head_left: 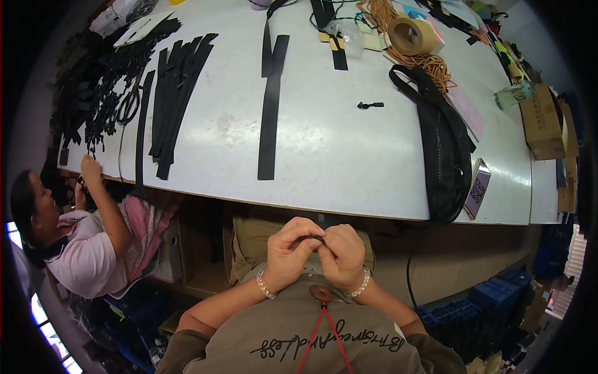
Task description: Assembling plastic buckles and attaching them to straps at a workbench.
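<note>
My left hand (pixel 291 247) and my right hand (pixel 342 254) meet in front of my chest, just off the table's near edge. Both are closed, thumbs and fingertips pinching a small black piece (pixel 316 239), mostly covered by the fingers, so its kind cannot be made out. Straight ahead on the white table (pixel 218 124) lies a long black strap (pixel 271 112). Farther right, a small black zipper pull (pixel 370 105) rests on the tabletop. A black bag (pixel 442 149) with a looped handle lies at the right.
At left, a co-worker (pixel 87 237) handles black parts near a bundle of black straps (pixel 180 100) and a heap of black cords (pixel 112 93). A phone (pixel 478 189), tape roll (pixel 412 35), glass (pixel 514 95) and cardboard box (pixel 541 121) stand right. Blue crates (pixel 498 296) sit below.
</note>
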Available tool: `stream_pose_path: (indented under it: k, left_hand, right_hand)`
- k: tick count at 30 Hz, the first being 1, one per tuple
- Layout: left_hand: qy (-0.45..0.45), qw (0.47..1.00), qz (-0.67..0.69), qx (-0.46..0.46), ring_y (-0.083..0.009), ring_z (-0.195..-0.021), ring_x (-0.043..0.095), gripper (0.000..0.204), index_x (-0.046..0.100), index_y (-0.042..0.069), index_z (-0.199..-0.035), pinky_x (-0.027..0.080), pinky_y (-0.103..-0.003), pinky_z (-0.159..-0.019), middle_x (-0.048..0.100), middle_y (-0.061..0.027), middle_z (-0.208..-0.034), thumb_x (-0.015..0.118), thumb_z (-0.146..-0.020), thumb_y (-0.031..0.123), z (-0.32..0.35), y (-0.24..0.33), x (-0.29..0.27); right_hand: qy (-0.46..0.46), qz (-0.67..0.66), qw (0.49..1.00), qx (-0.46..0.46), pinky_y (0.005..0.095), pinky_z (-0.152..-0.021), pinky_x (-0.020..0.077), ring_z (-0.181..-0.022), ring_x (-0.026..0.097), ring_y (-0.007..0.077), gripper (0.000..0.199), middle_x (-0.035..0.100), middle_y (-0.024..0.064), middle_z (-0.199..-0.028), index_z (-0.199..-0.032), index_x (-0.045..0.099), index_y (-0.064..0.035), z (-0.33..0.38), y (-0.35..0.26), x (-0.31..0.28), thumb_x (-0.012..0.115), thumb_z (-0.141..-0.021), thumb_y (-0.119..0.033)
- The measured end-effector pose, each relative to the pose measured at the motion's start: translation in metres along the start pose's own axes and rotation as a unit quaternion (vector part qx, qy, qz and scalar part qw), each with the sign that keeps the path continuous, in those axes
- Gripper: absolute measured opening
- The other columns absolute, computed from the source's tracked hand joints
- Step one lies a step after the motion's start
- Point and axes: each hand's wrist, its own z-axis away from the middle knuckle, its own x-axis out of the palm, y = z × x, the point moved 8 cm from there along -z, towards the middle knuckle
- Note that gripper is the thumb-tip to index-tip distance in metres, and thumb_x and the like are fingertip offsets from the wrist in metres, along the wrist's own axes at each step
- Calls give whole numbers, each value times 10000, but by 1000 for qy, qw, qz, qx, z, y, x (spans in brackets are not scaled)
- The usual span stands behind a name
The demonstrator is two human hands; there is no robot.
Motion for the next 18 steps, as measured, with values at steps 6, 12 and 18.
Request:
stream_pose_path:
  k: [6, 12, 18]
  left_hand:
    - [11, 1000, -28, 3, -128, -886, 573, 127, 649, -25, -984, 493, -241, -753, 611, -82, -990, 624, -860, -32, -2, -2, -3]
    - [3, 999, 2, -39, -134, -903, 593, 132, 669, -26, -967, 502, -241, -759, 640, -88, -981, 637, -841, -48, 0, -4, -11]
    - [-16, 999, -27, 14, -160, -907, 604, 132, 671, -12, -928, 500, -268, -781, 656, -83, -944, 655, -809, -70, -4, 4, -9]
  right_hand:
    - [-5, 72, 997, -32, 370, -554, 396, -611, 504, 276, 110, 553, 97, -759, -807, 580, -15, 0, -5, 1, 625, -713, 21]
    - [38, 29, 999, 17, 351, -598, 452, -679, 569, 271, 167, 611, 99, -813, -859, 622, -15, 5, 2, -10, 667, -706, 35]
    - [57, 35, 998, 1, 318, -606, 477, -686, 608, 248, 213, 650, 108, -834, -879, 643, -12, 5, -1, -17, 707, -682, 38]
